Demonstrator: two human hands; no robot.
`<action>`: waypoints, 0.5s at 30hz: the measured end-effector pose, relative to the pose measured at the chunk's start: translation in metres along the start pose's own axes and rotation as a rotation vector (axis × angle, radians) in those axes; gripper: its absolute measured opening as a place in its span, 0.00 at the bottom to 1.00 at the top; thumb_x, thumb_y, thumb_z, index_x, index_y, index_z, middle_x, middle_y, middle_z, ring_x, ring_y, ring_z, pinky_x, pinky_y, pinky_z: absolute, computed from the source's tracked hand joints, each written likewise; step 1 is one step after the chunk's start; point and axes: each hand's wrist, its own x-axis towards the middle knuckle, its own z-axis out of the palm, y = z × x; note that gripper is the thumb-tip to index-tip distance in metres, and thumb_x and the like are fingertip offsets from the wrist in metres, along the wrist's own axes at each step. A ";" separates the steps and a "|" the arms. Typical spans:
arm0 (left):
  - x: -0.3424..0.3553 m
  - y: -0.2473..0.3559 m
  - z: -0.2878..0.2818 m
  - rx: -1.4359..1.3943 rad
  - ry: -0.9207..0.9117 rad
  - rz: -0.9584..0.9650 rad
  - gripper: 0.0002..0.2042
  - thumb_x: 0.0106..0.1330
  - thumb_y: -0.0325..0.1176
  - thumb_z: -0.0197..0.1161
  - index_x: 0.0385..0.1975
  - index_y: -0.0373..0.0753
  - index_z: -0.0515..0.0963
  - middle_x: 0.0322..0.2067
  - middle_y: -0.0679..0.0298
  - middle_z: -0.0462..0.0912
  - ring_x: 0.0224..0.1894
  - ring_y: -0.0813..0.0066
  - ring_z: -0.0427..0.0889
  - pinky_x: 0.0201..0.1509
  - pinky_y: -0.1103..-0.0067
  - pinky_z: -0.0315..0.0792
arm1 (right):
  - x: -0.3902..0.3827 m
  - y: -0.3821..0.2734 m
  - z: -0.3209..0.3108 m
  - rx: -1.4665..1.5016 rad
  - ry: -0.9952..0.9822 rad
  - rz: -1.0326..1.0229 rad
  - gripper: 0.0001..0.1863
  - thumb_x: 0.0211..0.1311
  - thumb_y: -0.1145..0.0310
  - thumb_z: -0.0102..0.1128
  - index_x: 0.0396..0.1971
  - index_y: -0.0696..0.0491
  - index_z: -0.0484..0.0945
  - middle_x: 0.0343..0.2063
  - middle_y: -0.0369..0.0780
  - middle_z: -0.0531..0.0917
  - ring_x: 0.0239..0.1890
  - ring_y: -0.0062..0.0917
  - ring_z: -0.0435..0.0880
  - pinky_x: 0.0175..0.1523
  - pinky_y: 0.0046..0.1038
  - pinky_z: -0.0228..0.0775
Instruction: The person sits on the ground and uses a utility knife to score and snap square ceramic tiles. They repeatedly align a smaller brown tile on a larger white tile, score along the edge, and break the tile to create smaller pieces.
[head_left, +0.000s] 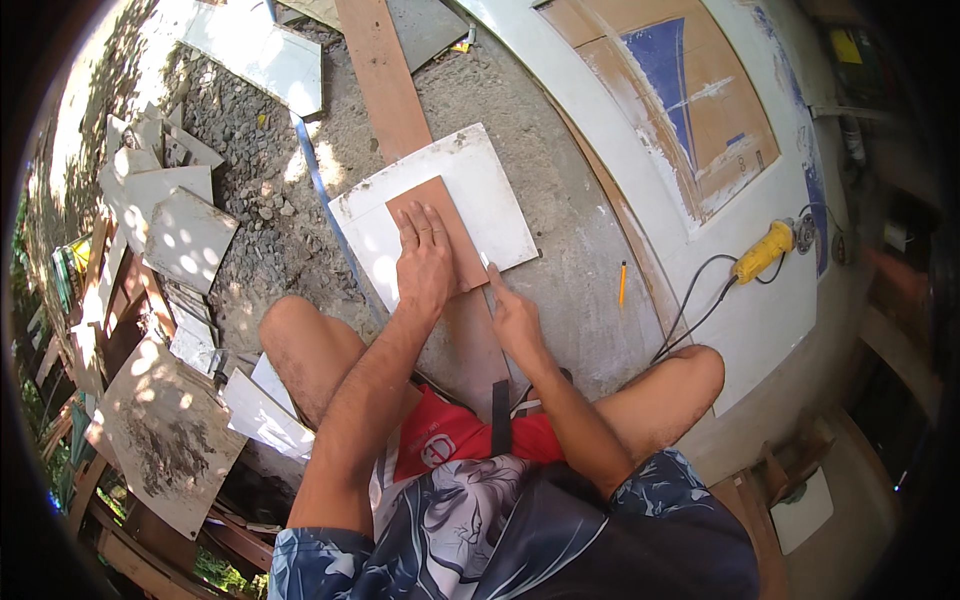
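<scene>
My left hand lies flat on a brown rectangular piece, fingers stretched out and pressing down. That piece rests on a square white tile with dirt specks along its edges. Beside the right edge of the brown piece is my right hand, its fingers closed on a small tool with a thin pale tip. The tip touches or almost touches the white tile; most of the tool is hidden in the hand. Under the tile runs a long brown plank, which comes out again between my legs.
A yellow pencil lies on the concrete to the right. Further right, a yellow corded power tool sits on a large white panel. Broken tiles and gravel spread over the left side, near a blue strip.
</scene>
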 end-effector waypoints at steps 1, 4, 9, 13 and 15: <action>-0.002 0.002 -0.003 0.003 -0.016 -0.002 0.68 0.38 0.47 0.90 0.78 0.17 0.54 0.77 0.25 0.57 0.80 0.25 0.57 0.84 0.61 0.61 | -0.011 0.005 0.000 0.008 0.003 0.005 0.30 0.72 0.81 0.54 0.74 0.53 0.75 0.36 0.63 0.85 0.35 0.55 0.88 0.42 0.44 0.80; -0.001 -0.001 -0.006 0.006 -0.034 -0.002 0.71 0.36 0.49 0.90 0.78 0.16 0.54 0.77 0.24 0.56 0.80 0.24 0.55 0.85 0.60 0.60 | -0.011 -0.001 -0.005 0.030 0.011 0.003 0.31 0.71 0.83 0.54 0.74 0.53 0.75 0.36 0.62 0.85 0.34 0.55 0.88 0.42 0.44 0.80; 0.001 -0.002 0.000 -0.002 0.016 0.022 0.72 0.35 0.50 0.91 0.78 0.17 0.53 0.78 0.24 0.54 0.81 0.24 0.53 0.85 0.60 0.58 | 0.090 -0.068 -0.001 0.244 -0.001 0.087 0.26 0.77 0.75 0.50 0.73 0.57 0.74 0.40 0.65 0.85 0.40 0.57 0.90 0.45 0.47 0.82; 0.000 -0.001 -0.002 0.012 0.000 0.027 0.73 0.35 0.52 0.91 0.78 0.17 0.52 0.78 0.24 0.54 0.81 0.24 0.53 0.86 0.61 0.56 | 0.111 -0.083 -0.004 0.276 0.000 0.107 0.27 0.77 0.72 0.51 0.74 0.57 0.73 0.40 0.65 0.86 0.42 0.58 0.90 0.45 0.47 0.82; 0.002 -0.002 -0.002 0.036 -0.018 0.030 0.73 0.35 0.52 0.91 0.78 0.17 0.52 0.78 0.25 0.54 0.81 0.24 0.53 0.86 0.61 0.57 | 0.079 -0.033 0.013 0.156 0.067 -0.032 0.29 0.75 0.73 0.53 0.75 0.55 0.73 0.39 0.64 0.85 0.41 0.59 0.89 0.45 0.47 0.81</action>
